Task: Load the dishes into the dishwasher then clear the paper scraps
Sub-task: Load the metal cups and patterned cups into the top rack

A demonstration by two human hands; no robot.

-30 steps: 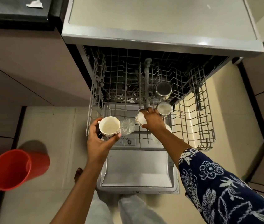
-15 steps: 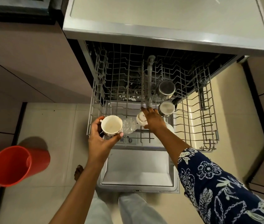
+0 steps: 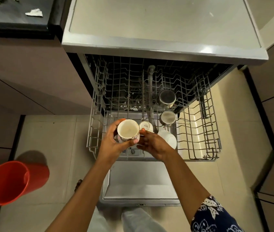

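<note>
The dishwasher [image 3: 163, 22] stands open between the brown cabinets, its door [image 3: 141, 181] dropped flat over the tiled floor and the upper wire rack [image 3: 200, 131] pulled well out above it. A red bucket [image 3: 12, 183] sits on the floor to the left, well apart from the machine.

The person leans over the front of the rack with both arms out. The left hand [image 3: 114, 144] grips a pale cup [image 3: 128, 130] from the side, fingers and thumb curled round its wall, mouth up, held just over the rack's front left part. The right hand [image 3: 151, 144] is close against the cup's right side, fingers loosely bent toward it; I cannot tell whether they have hold of anything.

In the rack, a white dish [image 3: 168, 138] lies just right of the hands. Behind it are two steel cups [image 3: 166, 97], one behind the other, and a small upturned cup [image 3: 146, 126] sits beside the held one. Paper scraps [image 3: 34, 12] lie on the dark counter at top left.
</note>
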